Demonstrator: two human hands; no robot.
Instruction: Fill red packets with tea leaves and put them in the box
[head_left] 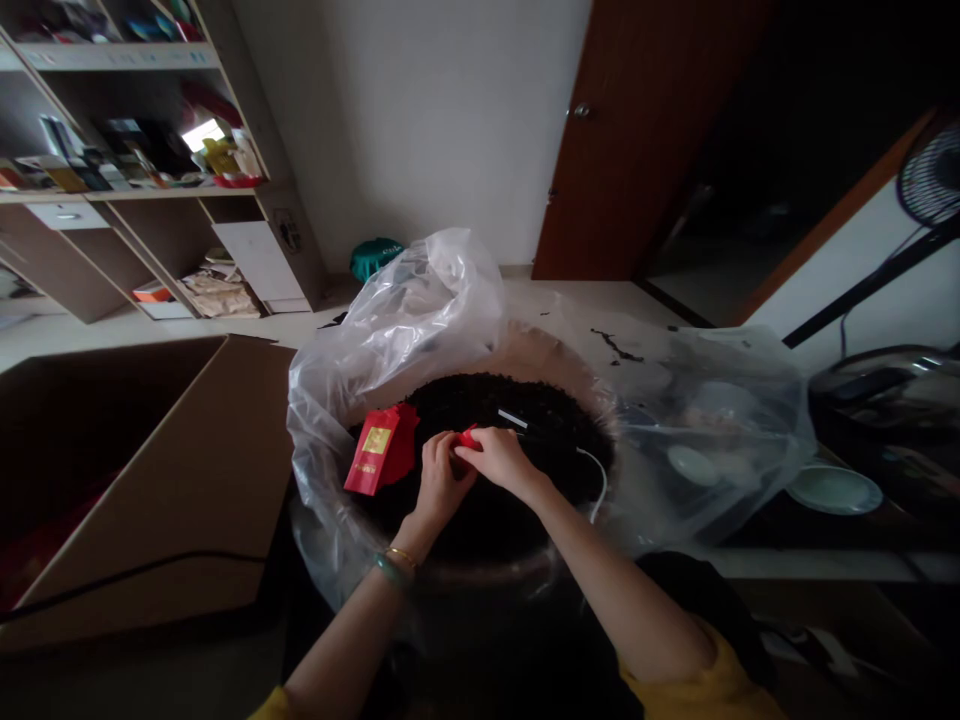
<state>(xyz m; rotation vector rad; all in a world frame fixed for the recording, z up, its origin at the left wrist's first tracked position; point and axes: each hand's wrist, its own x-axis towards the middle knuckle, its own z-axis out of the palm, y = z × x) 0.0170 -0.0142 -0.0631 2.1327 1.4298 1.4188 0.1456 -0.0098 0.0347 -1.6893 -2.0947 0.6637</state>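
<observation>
Both my hands meet over a wide round container [540, 355] of dark loose material [480, 395], which looks like tea leaves. Between their fingertips is a small red packet [469, 437], mostly covered by the fingers. My left hand [441, 478] is closed at its lower left side, with a bracelet and a bangle on the wrist. From the right, my right hand [501, 460] pinches the same packet. Several flat red packets [379, 450] with gold print lie in a pile left of my hands. Behind my right hand rests a thin silvery strip [513, 418].
Clear plastic sheeting [397, 310] bunches around the container's left and back. A large open cardboard box [187, 480] stands at left. To the right are a pale dish [836, 488] and a plastic bag [712, 430]. A black fan [930, 175] stands further right.
</observation>
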